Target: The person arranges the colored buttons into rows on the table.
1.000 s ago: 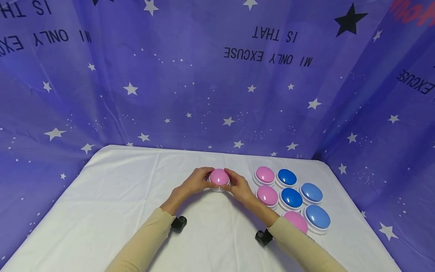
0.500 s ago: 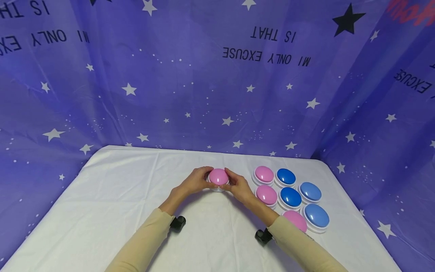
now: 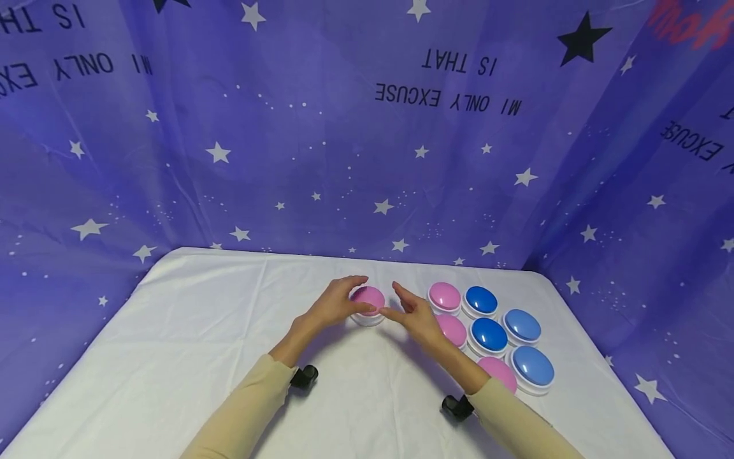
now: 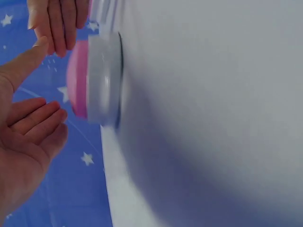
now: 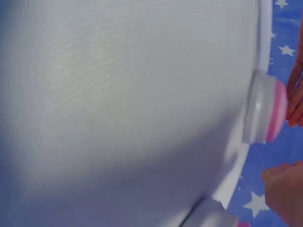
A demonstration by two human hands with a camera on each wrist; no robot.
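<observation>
A round push button with a pink dome and white base [image 3: 367, 316] stands on the white tabletop, mid-table in the head view. Around its left side curves my left hand [image 3: 328, 306], thumb in front and fingers behind. The left wrist view shows that hand's fingers [image 4: 40, 123] extended and apart from the pink dome [image 4: 77, 78]. My right hand [image 3: 420, 319] is off to the button's right, thumb and fingers spread with nothing between them. In the right wrist view a gap separates this hand [image 5: 286, 191] from the button [image 5: 262, 109].
Several similar buttons stand in columns on the right: pink [image 3: 445, 295], dark blue [image 3: 489, 334] and light blue [image 3: 533, 365]. My right forearm partly covers the nearest pink one [image 3: 497, 373]. A purple star-patterned curtain [image 3: 344, 159] hangs behind the white-covered table [image 3: 172, 357].
Both hands held the pink button between them; now they have let go of it. The right hand has moved right, and the left hand's fingers have lifted slightly. The button stays in place.
</observation>
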